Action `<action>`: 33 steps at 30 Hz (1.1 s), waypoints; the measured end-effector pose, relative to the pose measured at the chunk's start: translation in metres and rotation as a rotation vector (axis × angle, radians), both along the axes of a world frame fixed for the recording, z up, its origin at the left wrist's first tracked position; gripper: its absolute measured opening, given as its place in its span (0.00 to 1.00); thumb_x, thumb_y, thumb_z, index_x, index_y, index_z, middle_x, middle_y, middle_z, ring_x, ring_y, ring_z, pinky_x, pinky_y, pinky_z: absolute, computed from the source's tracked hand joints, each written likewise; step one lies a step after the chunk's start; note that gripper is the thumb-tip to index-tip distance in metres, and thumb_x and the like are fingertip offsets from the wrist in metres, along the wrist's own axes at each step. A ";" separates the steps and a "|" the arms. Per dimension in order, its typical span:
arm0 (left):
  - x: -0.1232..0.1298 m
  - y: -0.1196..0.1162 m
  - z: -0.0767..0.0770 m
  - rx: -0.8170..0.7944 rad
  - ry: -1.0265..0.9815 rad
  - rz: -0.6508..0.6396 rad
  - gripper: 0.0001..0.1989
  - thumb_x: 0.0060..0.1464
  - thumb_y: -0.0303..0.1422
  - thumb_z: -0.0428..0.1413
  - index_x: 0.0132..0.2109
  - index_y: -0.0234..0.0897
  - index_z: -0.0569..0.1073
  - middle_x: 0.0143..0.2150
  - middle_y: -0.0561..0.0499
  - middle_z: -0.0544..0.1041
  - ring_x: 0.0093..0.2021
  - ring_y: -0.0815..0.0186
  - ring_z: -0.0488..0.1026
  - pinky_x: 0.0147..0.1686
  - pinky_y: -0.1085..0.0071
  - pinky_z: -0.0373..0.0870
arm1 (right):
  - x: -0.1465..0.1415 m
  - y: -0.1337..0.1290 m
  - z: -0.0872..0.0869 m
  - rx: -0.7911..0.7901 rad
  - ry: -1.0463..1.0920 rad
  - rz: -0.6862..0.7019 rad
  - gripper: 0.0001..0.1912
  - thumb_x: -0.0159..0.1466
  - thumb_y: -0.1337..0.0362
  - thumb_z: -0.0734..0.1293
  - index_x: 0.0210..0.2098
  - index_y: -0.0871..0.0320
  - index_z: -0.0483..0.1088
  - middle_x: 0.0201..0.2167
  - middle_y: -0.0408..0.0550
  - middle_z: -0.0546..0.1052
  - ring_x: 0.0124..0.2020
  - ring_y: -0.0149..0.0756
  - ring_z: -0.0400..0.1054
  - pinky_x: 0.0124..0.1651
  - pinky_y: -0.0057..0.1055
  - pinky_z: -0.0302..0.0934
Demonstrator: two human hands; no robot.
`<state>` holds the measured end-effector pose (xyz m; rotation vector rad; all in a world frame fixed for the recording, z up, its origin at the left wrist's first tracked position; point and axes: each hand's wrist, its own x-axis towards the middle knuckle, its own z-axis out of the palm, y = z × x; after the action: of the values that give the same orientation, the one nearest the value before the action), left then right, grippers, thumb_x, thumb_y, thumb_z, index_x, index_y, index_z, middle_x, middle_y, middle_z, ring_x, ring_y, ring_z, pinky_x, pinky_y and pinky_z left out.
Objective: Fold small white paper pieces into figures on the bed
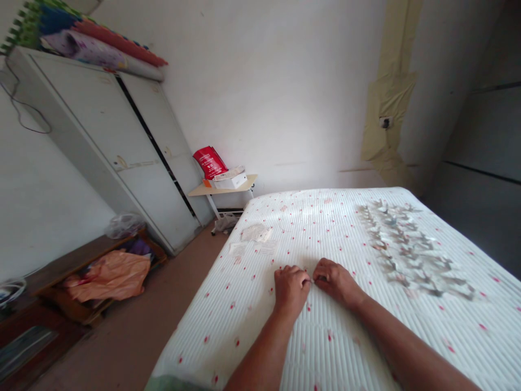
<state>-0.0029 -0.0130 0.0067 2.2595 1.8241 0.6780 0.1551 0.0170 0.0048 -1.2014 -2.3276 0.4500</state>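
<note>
Over the middle of the bed, my left hand (291, 287) and my right hand (334, 279) are close together, fingers curled and pinched. A thin greyish bit, which looks like a small piece of paper (311, 281), shows between the fingertips; the hands hide most of it. To the right, several small folded paper birds (401, 238) stand in rows on the quilted bedspread, blurred in outline. Left of my hands lie flat printed paper sheets (256, 233), some overlapping.
The white bedspread (244, 336) has red dots and covers the bed. Past its far left corner is a small table (228, 190) with a red bag (209, 162) and a white box (231, 181). A grey cabinet (118, 146) and a low wooden unit (77, 309) stand left.
</note>
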 end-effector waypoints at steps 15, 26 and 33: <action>0.004 0.003 0.002 -0.056 -0.019 0.086 0.08 0.52 0.32 0.52 0.29 0.42 0.75 0.33 0.53 0.75 0.39 0.66 0.68 0.41 0.68 0.56 | -0.005 0.002 -0.002 -0.034 0.006 -0.053 0.11 0.55 0.73 0.60 0.24 0.57 0.72 0.28 0.44 0.71 0.32 0.30 0.66 0.35 0.24 0.56; 0.010 0.004 -0.002 -0.069 0.035 0.188 0.05 0.50 0.29 0.51 0.31 0.40 0.73 0.35 0.52 0.75 0.41 0.65 0.69 0.40 0.69 0.56 | -0.016 0.007 0.004 -0.174 -0.093 -0.248 0.08 0.52 0.73 0.61 0.23 0.59 0.72 0.29 0.46 0.73 0.29 0.30 0.66 0.32 0.23 0.54; 0.009 0.015 -0.002 -0.148 0.010 0.227 0.06 0.45 0.28 0.54 0.31 0.43 0.73 0.34 0.57 0.76 0.38 0.67 0.70 0.38 0.71 0.58 | -0.017 0.010 0.001 -0.199 -0.070 -0.300 0.06 0.49 0.73 0.62 0.23 0.59 0.71 0.29 0.46 0.73 0.29 0.30 0.66 0.31 0.24 0.54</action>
<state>0.0065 0.0017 0.0048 1.9879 2.0816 0.5441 0.1379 0.0265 0.0056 -1.6547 -2.1468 0.5477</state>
